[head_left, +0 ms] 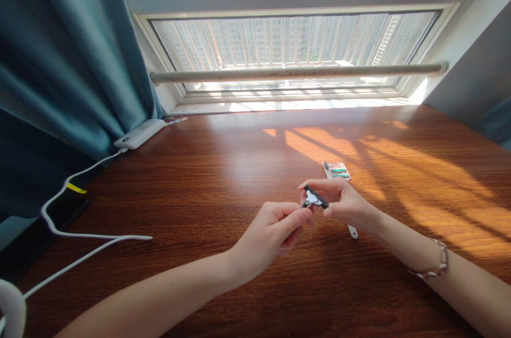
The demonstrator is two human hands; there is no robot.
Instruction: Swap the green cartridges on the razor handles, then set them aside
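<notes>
Over the wooden table I hold a small razor (313,199) with a black, bar-shaped head and a silver neck. My left hand (275,226) is closed, thumb and fingers pinching the neck end; any handle inside the fist is hidden. The fingers and thumb of my right hand (345,200) grip the two ends of the black head. Partly behind that hand lies a slim white brush (352,231) with a grey tip. Beside its tip is a small clear packet (339,170) with green strips.
The brown wooden table (191,269) runs back to a barred window. At the left, a white power bank (140,134) lies by the blue curtain (80,34), with a white cable (96,236) looping over the table's left side. Sunlight patches fall on the right.
</notes>
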